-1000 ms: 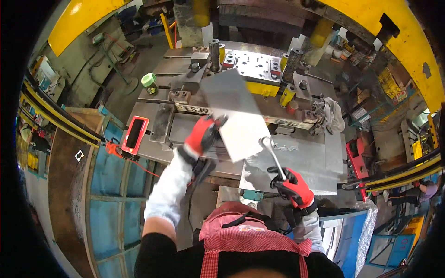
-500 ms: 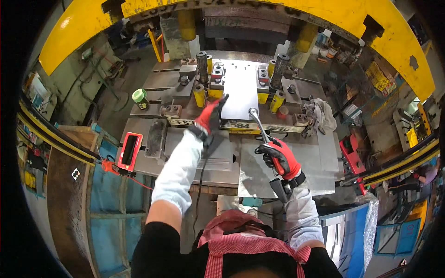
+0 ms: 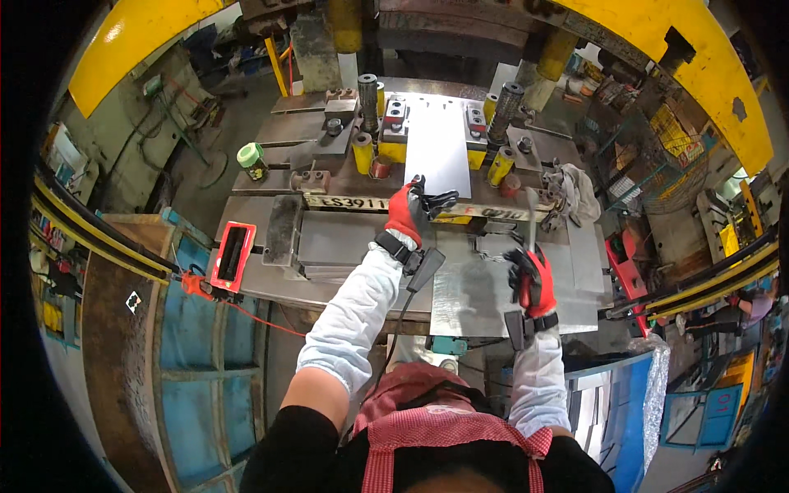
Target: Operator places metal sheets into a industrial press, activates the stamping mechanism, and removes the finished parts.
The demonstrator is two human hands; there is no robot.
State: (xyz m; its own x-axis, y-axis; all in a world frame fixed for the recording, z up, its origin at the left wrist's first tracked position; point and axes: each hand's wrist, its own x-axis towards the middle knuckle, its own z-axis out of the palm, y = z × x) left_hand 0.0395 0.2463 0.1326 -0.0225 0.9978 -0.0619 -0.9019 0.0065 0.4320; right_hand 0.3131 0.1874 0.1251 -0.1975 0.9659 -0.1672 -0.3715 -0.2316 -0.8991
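My left hand [image 3: 411, 214], in a red and black glove, is at the near edge of a bright flat metal sheet [image 3: 439, 152]. Its fingers are spread, and I see nothing held in them. The sheet lies on the press die, between two yellow blocks with grey tops. My right hand [image 3: 532, 283], gloved alike, is closed round the red handle of a rod-shaped tool [image 3: 532, 215]. The tool's metal shaft points away from me, to the right of the sheet and apart from it; its tip is blurred.
Dark guide posts [image 3: 505, 111] and yellow cylinders [image 3: 362, 153] flank the sheet. Stacked metal sheets [image 3: 337, 238] lie at the near left, and a wide plate [image 3: 468, 292] lies under my right hand. A green-lidded jar [image 3: 252, 161], a red-framed box [image 3: 233, 256] and a grey rag [image 3: 578, 193] are around.
My right hand has drawn the tool off the sheet, rightward and toward me. My left hand has moved right to the sheet's near edge, its fingers spreading.
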